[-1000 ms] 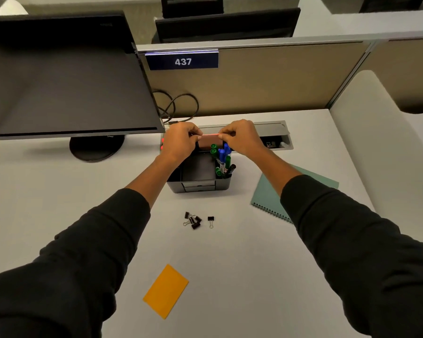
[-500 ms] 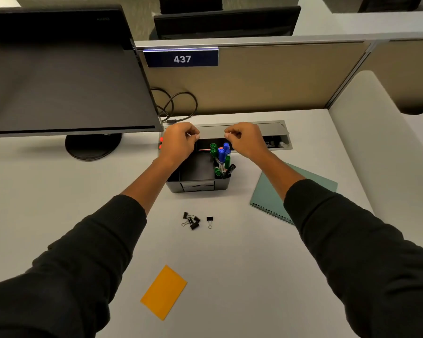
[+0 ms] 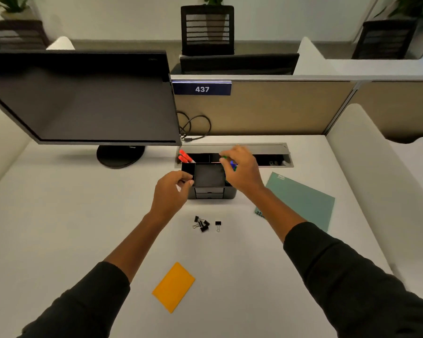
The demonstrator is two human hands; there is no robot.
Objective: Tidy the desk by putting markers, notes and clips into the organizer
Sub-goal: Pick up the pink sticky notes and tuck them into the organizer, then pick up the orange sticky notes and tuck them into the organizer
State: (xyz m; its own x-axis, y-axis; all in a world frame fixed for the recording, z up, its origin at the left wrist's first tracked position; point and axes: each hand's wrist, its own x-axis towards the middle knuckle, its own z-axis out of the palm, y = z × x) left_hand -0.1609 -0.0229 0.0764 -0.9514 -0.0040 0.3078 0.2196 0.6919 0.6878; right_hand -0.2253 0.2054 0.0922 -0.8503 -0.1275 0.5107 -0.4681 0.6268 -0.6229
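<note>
The markers (image 3: 231, 164) already stand in the organizer (image 3: 209, 178), where the right hand (image 3: 242, 170) is bent loosely over them and the left hand (image 3: 172, 191) pinches its edge, but the clips (image 3: 202, 223) and orange note (image 3: 174, 286) lie on the worktop (image 3: 83, 215).

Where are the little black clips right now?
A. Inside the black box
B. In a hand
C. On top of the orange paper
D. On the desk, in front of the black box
D: the black clips lie loose on the desk, nearer than the organizer and beyond the orange note.
</note>
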